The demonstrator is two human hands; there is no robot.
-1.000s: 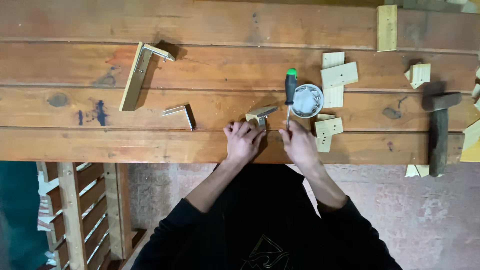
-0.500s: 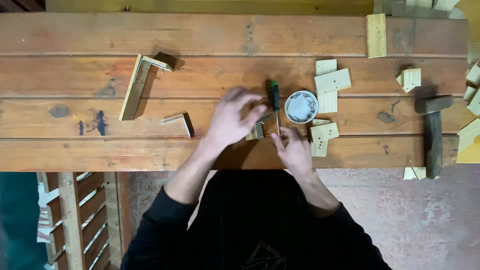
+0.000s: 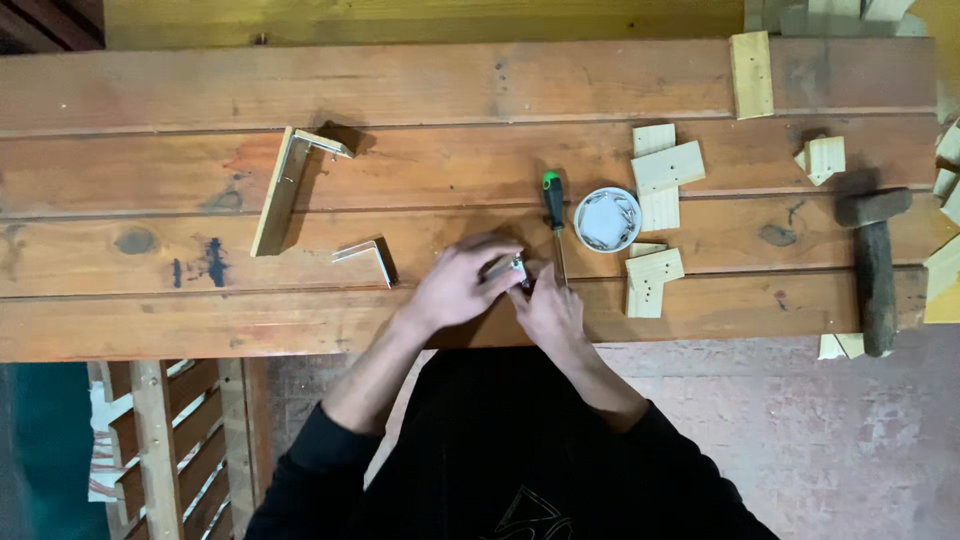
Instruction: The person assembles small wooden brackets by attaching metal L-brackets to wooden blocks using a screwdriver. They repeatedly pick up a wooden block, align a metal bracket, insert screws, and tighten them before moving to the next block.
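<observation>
Both hands meet at the front of a wooden plank workbench (image 3: 420, 90). My left hand (image 3: 455, 285) and my right hand (image 3: 548, 305) together pinch a small wooden piece with a metal bracket (image 3: 510, 268) between their fingertips. A screwdriver with a green and black handle (image 3: 553, 205) lies on the bench just beyond my right hand, tip toward me. Right of it stands a small white round tub of screws (image 3: 607, 220).
A small metal angle bracket (image 3: 368, 258) and a long L-shaped wooden piece (image 3: 285, 185) lie to the left. Several pale wood blocks (image 3: 660, 170) lie right of the tub, and a hammer (image 3: 876, 265) lies far right. A slatted wooden frame (image 3: 165, 440) stands below the bench.
My left hand went out to the screwdriver area and came back to the small piece. The screwdriver now lies flat beyond my right hand. The view shifted slightly.
</observation>
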